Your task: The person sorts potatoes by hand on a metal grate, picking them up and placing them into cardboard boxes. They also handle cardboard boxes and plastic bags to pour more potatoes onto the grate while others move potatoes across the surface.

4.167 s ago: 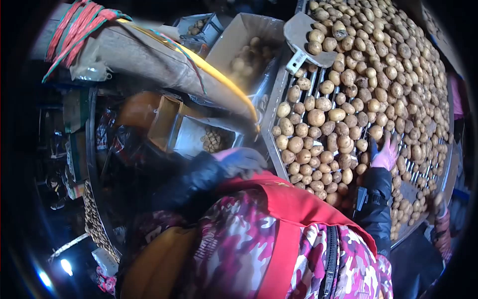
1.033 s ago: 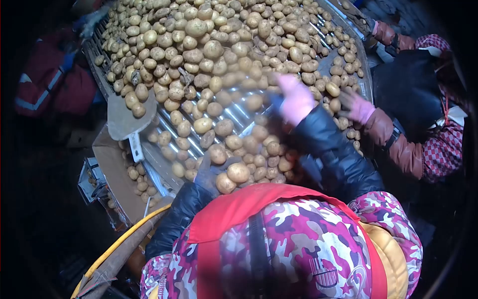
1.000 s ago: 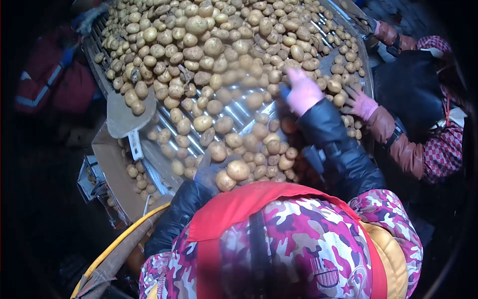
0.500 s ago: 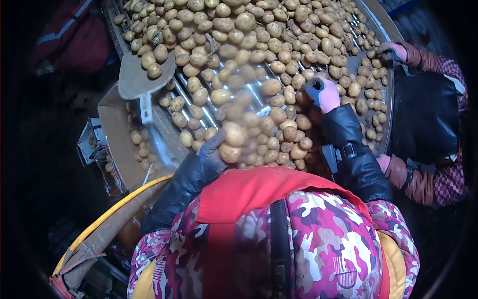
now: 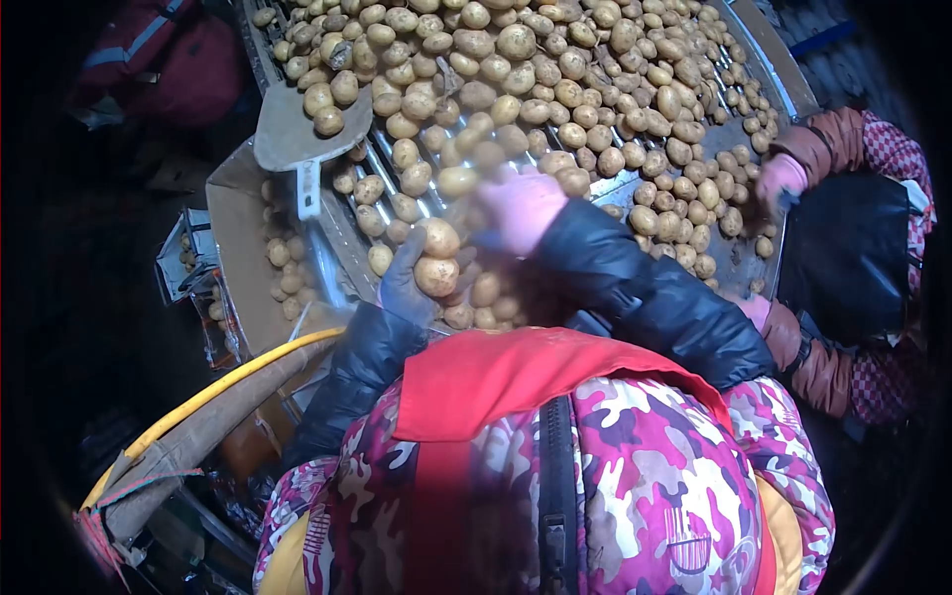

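My left hand (image 5: 405, 286), in a dark glove, is curled against two potatoes (image 5: 437, 258) and holds them at the near edge of the sorting table. My right hand (image 5: 521, 210), in a pink glove with a dark palm, reaches across the potatoes just to the right of them. Motion smears its fingers, and whether they grasp anything cannot be seen. Loose potatoes (image 5: 486, 290) lie beneath and between both hands. Many more potatoes (image 5: 516, 42) cover the metal bars (image 5: 382, 164) of the table beyond.
A flat scoop (image 5: 297, 134) with a pale handle rests at the table's left edge. Below it is a cardboard box (image 5: 238, 233) containing potatoes. A yellow-rimmed container (image 5: 213, 387) stands at lower left. On the right, another person's gloved hand (image 5: 780, 180) is over the potatoes.
My right hand has swung left across the table toward my left hand. My left hand still holds the potatoes, shifted slightly left and up. The other person's upper hand has moved down.
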The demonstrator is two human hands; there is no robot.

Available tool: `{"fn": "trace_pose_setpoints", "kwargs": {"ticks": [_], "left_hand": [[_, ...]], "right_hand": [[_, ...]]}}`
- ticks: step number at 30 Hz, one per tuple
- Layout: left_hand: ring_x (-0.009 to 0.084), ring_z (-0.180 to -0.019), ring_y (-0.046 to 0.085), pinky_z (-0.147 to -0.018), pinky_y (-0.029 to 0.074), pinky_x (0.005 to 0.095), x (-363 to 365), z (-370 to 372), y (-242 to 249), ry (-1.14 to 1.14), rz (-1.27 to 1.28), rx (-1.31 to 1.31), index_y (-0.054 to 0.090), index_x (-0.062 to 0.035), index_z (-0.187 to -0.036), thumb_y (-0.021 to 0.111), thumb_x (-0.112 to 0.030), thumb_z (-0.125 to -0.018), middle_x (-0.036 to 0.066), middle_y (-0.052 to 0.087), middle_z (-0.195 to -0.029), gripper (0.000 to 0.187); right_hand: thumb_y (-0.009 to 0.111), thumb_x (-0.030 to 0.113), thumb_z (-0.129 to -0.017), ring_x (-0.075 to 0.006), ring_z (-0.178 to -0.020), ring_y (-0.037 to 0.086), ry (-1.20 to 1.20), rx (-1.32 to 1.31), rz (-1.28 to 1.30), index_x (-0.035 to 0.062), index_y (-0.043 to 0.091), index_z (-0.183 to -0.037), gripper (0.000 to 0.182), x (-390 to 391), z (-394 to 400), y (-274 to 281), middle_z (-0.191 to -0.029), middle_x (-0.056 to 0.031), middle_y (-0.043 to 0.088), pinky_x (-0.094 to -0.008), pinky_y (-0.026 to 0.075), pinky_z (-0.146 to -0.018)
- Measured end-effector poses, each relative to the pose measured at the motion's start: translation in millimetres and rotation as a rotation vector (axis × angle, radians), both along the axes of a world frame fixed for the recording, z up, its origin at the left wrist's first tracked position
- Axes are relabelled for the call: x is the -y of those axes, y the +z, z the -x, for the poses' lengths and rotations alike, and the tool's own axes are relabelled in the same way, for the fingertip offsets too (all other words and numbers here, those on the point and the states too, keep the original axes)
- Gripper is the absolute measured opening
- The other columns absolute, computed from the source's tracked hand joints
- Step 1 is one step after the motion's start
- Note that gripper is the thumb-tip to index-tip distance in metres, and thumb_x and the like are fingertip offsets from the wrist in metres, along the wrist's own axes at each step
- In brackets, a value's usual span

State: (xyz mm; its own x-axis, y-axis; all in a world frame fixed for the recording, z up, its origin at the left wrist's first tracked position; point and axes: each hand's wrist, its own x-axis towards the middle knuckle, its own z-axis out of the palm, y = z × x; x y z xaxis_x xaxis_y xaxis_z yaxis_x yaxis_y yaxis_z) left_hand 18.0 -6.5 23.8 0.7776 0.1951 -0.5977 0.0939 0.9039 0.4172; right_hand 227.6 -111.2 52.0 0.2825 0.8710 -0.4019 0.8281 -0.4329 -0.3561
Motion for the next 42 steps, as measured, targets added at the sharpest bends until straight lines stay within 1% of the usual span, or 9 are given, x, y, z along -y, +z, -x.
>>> {"fn": "trace_pose_setpoints", "kwargs": {"ticks": [6,14,18,21,23,30,37,40,42], "left_hand": [[0.0394,-0.136,0.057,-0.113,0.051,0.0516,6,25,12,-0.002,0.195,0.077,0.044,0.0022,-0.152,0.044,-0.058,-0.109,0.023,0.054,-0.150,0.074],[0.0413,-0.137,0.056,-0.116,0.047,0.0589,22,27,17,0.099,0.278,0.275,0.039,-0.0053,-0.156,0.056,-0.053,-0.106,0.020,0.051,-0.153,0.071],[0.0463,-0.136,0.054,-0.113,0.046,0.0676,22,31,9,0.102,0.388,0.209,0.039,-0.0097,-0.157,0.066,-0.064,-0.096,0.020,0.048,-0.155,0.086],[0.0454,-0.140,0.051,-0.112,0.044,0.0716,26,24,-1,-0.107,-0.167,0.305,0.040,-0.0133,-0.158,0.067,-0.072,-0.091,0.018,0.047,-0.157,0.093],[0.0423,-0.143,0.049,-0.115,0.042,0.0692,29,26,10,0.069,0.285,0.229,0.039,-0.0156,-0.160,0.064,-0.070,-0.094,0.016,0.045,-0.160,0.089],[0.0361,-0.139,0.052,-0.117,0.044,0.0594,38,36,22,0.167,0.284,0.335,0.050,-0.0093,-0.147,0.064,-0.063,-0.095,0.018,0.053,-0.151,0.076],[0.0278,-0.089,0.074,-0.057,0.061,0.0378,20,64,62,0.025,-0.419,0.149,0.063,-0.0027,-0.135,0.075,-0.037,-0.091,0.015,0.073,-0.113,0.057],[0.0255,-0.089,0.073,-0.064,0.060,0.0378,34,139,53,0.116,-0.499,0.006,0.062,-0.0006,-0.134,0.073,-0.034,-0.093,0.015,0.073,-0.113,0.054],[0.0253,-0.095,0.071,-0.072,0.060,0.0387,8,157,68,0.095,-0.532,0.057,0.061,-0.0004,-0.135,0.070,-0.034,-0.095,0.014,0.072,-0.115,0.052]], "right_hand": [[0.083,0.047,-0.075,-0.0504,-0.127,0.055,-0.084,-0.140,0.052,0.0273,0.067,-0.139,0.069,-13,-11,-8,-0.142,-0.0275,0.052,-0.0535,0.049,-0.108],[0.077,0.026,-0.086,-0.0439,-0.119,0.063,-0.061,-0.377,-0.564,0.0139,0.060,-0.141,0.059,44,12,-17,-0.134,-0.0218,0.060,-0.0483,0.053,-0.101],[0.072,0.012,-0.090,-0.0441,-0.127,0.058,-0.038,-0.329,-0.436,0.0061,0.046,-0.151,0.066,57,33,-5,-0.138,-0.0228,0.057,-0.0473,0.050,-0.107],[0.068,0.018,-0.092,-0.0459,-0.118,0.061,0.044,-0.289,-0.379,0.0064,0.047,-0.145,0.058,61,33,11,-0.132,-0.0255,0.058,-0.0513,0.052,-0.097],[0.067,0.022,-0.093,-0.0479,-0.106,0.066,0.038,-0.264,-0.387,0.0074,0.050,-0.133,0.045,66,43,15,-0.123,-0.0278,0.061,-0.0550,0.054,-0.089],[0.075,0.034,-0.092,-0.0443,-0.108,0.068,0.074,-0.350,-0.173,0.0031,0.052,-0.142,0.064,62,56,24,-0.123,-0.0257,0.065,-0.0493,0.055,-0.092],[0.079,0.019,-0.088,-0.0325,-0.132,0.061,0.217,-0.827,-0.340,0.0005,0.058,-0.143,0.062,54,49,17,-0.135,-0.0197,0.067,-0.0433,0.046,-0.114],[0.074,0.021,-0.093,-0.0225,-0.117,0.068,-0.275,-1.344,-0.092,0.0020,0.061,-0.138,0.051,44,43,38,-0.125,-0.0124,0.071,-0.0364,0.052,-0.103],[0.067,0.034,-0.100,-0.0187,-0.106,0.069,-0.060,-1.025,-0.281,0.0048,0.069,-0.124,0.038,29,13,-20,-0.117,-0.0116,0.073,-0.0342,0.055,-0.091]]}}
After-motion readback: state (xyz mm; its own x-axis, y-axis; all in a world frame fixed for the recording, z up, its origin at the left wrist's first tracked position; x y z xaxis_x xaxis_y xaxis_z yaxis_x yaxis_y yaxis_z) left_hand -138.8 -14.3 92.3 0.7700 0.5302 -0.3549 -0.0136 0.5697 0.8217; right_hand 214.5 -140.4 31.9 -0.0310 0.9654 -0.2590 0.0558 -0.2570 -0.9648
